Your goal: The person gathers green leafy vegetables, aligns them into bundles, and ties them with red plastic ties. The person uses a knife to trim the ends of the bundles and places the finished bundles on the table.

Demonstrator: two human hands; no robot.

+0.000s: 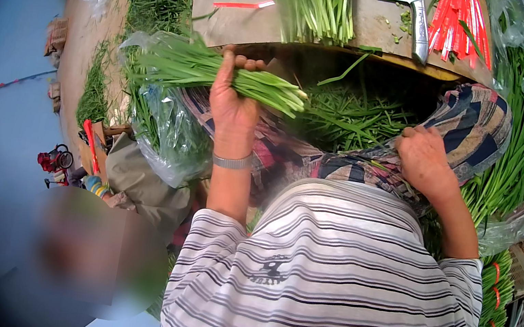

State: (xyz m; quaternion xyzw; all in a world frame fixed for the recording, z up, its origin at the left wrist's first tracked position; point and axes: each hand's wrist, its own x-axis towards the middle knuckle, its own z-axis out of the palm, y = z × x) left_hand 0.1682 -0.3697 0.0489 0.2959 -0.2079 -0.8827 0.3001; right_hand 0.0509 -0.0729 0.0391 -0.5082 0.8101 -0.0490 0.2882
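My left hand [236, 94] is closed around a loose bunch of garlic chives [180, 64], its pale stem ends to the right and green leaves to the left. My right hand [421, 156] rests on the patterned cloth [466, 125] over my right thigh. Its fingers curl under, so I cannot tell whether they pinch anything. Before me on a board [233, 23] lies a larger pile of chives [315, 1], stem ends towards me. A cleaver [416, 20] lies right of that pile, handle pointing at me. Red ties [459, 27] are heaped beside it.
A single red tie [242, 4] lies left on the board. Loose leaves [358, 117] fill the space between my legs. Chives in clear plastic [520, 139] stand at right; another plastic bag [173, 133] is at left. Tied bundles [493, 301] sit behind my right arm. Another person [144, 185] is close at left.
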